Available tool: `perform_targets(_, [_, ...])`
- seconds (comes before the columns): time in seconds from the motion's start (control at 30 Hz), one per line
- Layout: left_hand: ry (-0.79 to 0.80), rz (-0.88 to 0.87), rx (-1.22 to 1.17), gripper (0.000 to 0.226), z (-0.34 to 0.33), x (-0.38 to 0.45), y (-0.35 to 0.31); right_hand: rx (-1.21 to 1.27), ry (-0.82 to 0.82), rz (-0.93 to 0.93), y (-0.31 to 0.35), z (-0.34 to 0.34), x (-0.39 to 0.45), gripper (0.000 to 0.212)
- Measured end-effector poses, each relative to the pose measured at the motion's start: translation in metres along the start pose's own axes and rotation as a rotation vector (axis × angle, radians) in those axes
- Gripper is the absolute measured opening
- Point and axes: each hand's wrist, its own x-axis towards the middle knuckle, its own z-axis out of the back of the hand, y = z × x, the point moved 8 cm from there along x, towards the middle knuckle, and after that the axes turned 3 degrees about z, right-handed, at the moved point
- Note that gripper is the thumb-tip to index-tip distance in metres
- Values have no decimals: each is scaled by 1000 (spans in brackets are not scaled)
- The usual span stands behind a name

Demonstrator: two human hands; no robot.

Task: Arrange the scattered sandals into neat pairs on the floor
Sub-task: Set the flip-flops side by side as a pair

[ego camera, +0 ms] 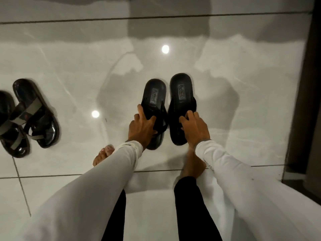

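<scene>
Nearest me, my 2 bare feet (pixel 103 154) stand on the glossy tiled floor (pixel 73 66). Just beyond, my left hand (pixel 142 126) rests spread fingers on the left black sandal (pixel 155 100), and my right hand (pixel 194 127) curls fingers over the strap of the right black sandal (pixel 181 94); both lie side by side, nearly touching. Far left sit 2 grey-strapped sandals (pixel 37 113).
</scene>
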Motion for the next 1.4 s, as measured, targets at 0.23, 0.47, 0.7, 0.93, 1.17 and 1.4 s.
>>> perform_targets(0.23, [-22,-31,17,49,18,28,-46,15,-19,-71,-53,14,7,53])
perform_targets(0.47, [-78,-33,19,51,43,58,-91,31,-56,-93,-103,38,14,46])
perform_targets(0.7, [-136,-6,-5,52,63,83,-127,66,-80,-107,-145,65,33,39])
perform_targets(0.93, [-166,15,-67,53,78,106,-143,15,-74,-72,-167,97,53,37])
perform_targets(1.17, [-91,54,-289,54,92,114,-143,-28,-39,-69,-167,117,61,32])
perform_targets(1.4, [-105,-36,-148,92,73,41,-81,-61,-69,-86,-118,105,16,68])
